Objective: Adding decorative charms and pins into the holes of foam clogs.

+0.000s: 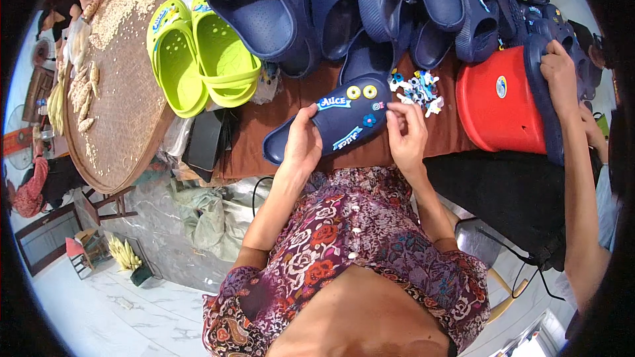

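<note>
A navy clog [344,119] lies sideways in front of me, its upper facing up. Blue and white lettered charms, two yellow-ringed eye charms and a blue flower charm sit on it. My left hand [304,140] grips the clog near its heel end, thumb on top. At its toe end, my right hand [406,131] has curled fingers close together at the clog's edge, beside a small pinkish charm. Whatever those fingertips pinch is hidden. Just beyond the right hand is a pile of small blue, white and yellow charms [417,91] on the brown cloth [264,125].
Several navy clogs [264,16] line the back. Lime-green clogs [198,59] stand left, by a round woven tray [126,112] of pale kernels. At right is a red tub [493,102]; beside it a co-worker's hand [557,73] holds another navy clog [539,102].
</note>
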Tool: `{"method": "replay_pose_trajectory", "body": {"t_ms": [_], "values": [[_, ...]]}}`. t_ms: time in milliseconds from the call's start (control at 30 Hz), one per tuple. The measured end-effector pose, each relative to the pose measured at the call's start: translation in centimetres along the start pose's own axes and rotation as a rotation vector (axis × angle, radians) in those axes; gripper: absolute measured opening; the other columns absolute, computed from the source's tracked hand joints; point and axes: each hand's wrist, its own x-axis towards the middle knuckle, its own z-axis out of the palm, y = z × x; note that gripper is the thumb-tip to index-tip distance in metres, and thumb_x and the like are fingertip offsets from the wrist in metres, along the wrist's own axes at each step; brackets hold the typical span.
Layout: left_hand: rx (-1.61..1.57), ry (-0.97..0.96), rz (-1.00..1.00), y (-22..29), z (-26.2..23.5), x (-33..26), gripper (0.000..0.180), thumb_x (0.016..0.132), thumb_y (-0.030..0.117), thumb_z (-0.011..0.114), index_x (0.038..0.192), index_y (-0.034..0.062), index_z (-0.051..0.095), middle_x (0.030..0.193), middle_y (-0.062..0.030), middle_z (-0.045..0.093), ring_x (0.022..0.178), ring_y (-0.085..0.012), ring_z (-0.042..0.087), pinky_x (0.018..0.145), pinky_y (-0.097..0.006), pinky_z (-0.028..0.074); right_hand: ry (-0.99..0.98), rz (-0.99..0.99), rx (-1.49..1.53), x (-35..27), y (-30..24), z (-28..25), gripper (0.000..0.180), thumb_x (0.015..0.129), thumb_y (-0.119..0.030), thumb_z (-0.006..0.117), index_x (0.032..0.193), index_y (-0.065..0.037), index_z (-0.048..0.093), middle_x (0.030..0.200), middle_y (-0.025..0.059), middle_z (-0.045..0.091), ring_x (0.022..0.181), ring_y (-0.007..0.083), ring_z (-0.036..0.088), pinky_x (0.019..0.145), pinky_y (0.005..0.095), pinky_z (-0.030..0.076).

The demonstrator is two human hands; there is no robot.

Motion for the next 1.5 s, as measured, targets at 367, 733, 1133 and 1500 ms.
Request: {"method": "replay_pose_trajectory", "body": {"t_ms": [367, 733, 1133, 1500], "values": [[-0.247, -0.201, -0.079, 2.1, 3.0, -2.7, 0.049, 0.094, 0.024, 0.043, 0.131, -0.0074, 0.047, 0.132, -0.0245, 0.055, 0.122, -0.0364, 0.055, 0.109, -0.051, 0.038, -0.426, 0.352, 0.432, -8.1, 1.7, 2.0, 0.062, 0.082, -0.015, 0.077, 0.129, 0.002, 0.041, 0.111, 0.0137, 0.052, 0.094, 0.0194, 0.059, 0.069, 0.0308, 0.054], [-0.423, -0.295, 0.005, 2.3, 10.9, -3.2, 0.051, 0.098, 0.026, 0.039, 0.137, -0.0062, 0.042, 0.141, -0.0223, 0.048, 0.133, -0.0342, 0.044, 0.115, -0.05, 0.029, -0.346, 0.278, 0.55, -6.2, -1.6, 4.2, 0.083, 0.079, -0.02, 0.077, 0.142, 0.003, 0.028, 0.13, 0.022, 0.05, 0.122, 0.0263, 0.051, 0.101, 0.0386, 0.043], [0.327, -0.433, 0.32, 0.5, 5.6, -3.8, 0.039, 0.097, 0.019, 0.053, 0.128, -0.0034, 0.05, 0.121, -0.0158, 0.06, 0.11, -0.0233, 0.061, 0.099, -0.037, 0.048, -0.004, -0.025, 0.33, 4.1, 0.2, -3.4, 0.059, 0.092, -0.018, 0.057, 0.139, 0.006, 0.032, 0.123, 0.0167, 0.053, 0.114, 0.0214, 0.05, 0.101, 0.0357, 0.039], [0.633, -0.156, 0.517, 1.1, 1.5, -0.9, 0.03, 0.097, 0.01, 0.05, 0.125, 0.0015, 0.056, 0.117, -0.0092, 0.063, 0.103, -0.0148, 0.062, 0.091, -0.028, 0.049, -0.026, 0.221, 0.619, 23.8, 1.2, -4.6, 0.052, 0.095, -0.049, 0.053, 0.112, -0.001, 0.058, 0.107, 0.0095, 0.064, 0.094, 0.0189, 0.064, 0.076, 0.0354, 0.055]]}}
